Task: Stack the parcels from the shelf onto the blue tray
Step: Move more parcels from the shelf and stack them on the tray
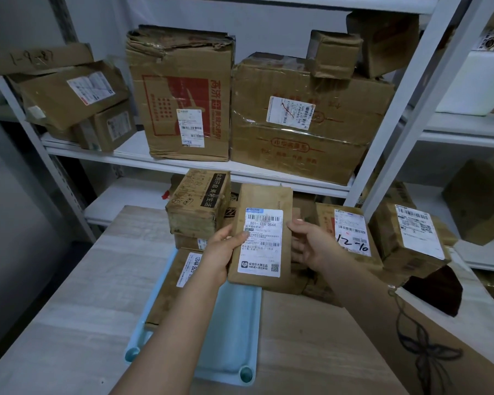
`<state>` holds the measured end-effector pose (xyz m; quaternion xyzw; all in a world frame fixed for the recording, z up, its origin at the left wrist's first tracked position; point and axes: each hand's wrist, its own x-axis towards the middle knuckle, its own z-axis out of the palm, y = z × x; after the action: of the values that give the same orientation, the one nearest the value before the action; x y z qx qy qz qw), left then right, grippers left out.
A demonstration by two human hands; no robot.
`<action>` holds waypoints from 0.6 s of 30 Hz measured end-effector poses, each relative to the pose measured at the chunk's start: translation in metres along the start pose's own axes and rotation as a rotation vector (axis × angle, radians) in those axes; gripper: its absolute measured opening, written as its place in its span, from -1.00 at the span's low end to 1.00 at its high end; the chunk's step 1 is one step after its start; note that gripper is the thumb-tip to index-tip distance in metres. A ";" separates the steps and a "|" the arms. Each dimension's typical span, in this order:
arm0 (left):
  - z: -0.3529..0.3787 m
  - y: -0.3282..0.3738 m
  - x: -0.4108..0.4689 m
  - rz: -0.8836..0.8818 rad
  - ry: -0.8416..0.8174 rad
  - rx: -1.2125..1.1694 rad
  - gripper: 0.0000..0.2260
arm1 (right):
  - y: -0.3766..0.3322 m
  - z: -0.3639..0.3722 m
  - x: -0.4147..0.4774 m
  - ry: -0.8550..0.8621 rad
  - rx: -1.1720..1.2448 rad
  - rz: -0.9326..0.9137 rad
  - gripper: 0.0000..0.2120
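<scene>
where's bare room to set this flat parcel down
Bare: the right half of the blue tray, between the parcel lying on it and its right rim; the table left of the tray. Crowded: stacked boxes behind the tray, labelled boxes to its right.

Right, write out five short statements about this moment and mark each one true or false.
1. The left hand grips the held parcel by its left edge. True.
2. The blue tray has nothing on it yet. False: a brown parcel already lies on it.
3. The held parcel's white label faces the camera. True.
4. The blue tray stands on a shelf. False: it lies on the wooden table.
5. The right hand rests flat on the table. False: it is raised, with its grip at the held parcel's right edge.
</scene>
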<state>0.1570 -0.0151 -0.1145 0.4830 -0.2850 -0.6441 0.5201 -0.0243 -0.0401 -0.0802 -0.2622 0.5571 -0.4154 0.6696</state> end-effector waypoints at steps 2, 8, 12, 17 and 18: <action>-0.007 -0.001 -0.002 -0.063 0.022 0.036 -0.73 | 0.006 0.003 -0.002 0.034 -0.033 0.069 -0.92; -0.033 -0.001 -0.002 -0.300 0.056 0.207 -0.90 | 0.021 0.015 0.000 0.064 -0.112 0.137 -0.94; -0.051 0.000 -0.001 -0.346 0.092 0.303 -0.91 | 0.026 0.024 0.006 0.068 -0.204 0.169 -0.90; -0.073 0.001 -0.008 -0.453 0.108 0.343 -0.87 | 0.028 0.034 0.010 0.112 -0.208 0.185 -0.84; -0.078 0.000 -0.008 -0.457 0.112 0.354 -0.83 | 0.028 0.035 0.011 0.114 -0.200 0.194 -0.84</action>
<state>0.2288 0.0031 -0.1413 0.6525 -0.2478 -0.6573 0.2843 0.0176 -0.0386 -0.1005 -0.2485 0.6554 -0.3053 0.6445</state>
